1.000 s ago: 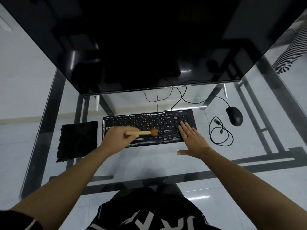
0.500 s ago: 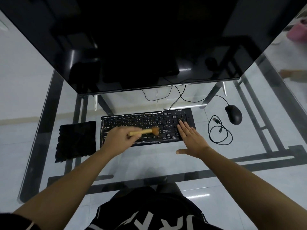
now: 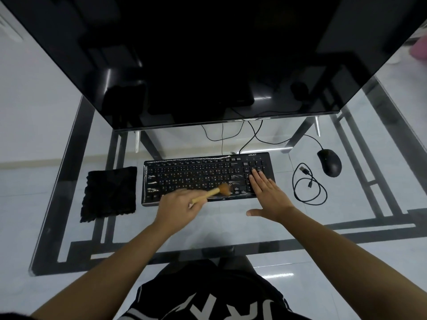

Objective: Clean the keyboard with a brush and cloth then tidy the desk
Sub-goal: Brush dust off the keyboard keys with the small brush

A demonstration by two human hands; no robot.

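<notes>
The left hand [image 3: 178,211] is clenched around the tail of the brush [image 3: 208,195]. The pale wooden handle comes out on the thumb side of the fist, and the tan bristle head sits ahead and to the right of the knuckles. The brush lies on a diagonal, its long axis running from near-left to far-right. The bristles are over the lower key rows of the keyboard [image 3: 196,176], at the right end of the main key block; the head is blurred, so contact with the keys is unclear. The right hand [image 3: 268,195] grasps nothing. It is flat, with straight fingers laid on the number pad and the thumb spread over the glass. The keyboard lies centrally on the glass desk [image 3: 219,225], its long axis parallel to the near edge, with a strip of bare glass between them. The black cloth [image 3: 108,191] lies flat just beside the keyboard's left end, apart from it. Toward the right edge a loose coiled cable [image 3: 308,185] sits between the keyboard and the mouse [image 3: 329,166]. The dark monitor [image 3: 208,54] overhangs the far side.
</notes>
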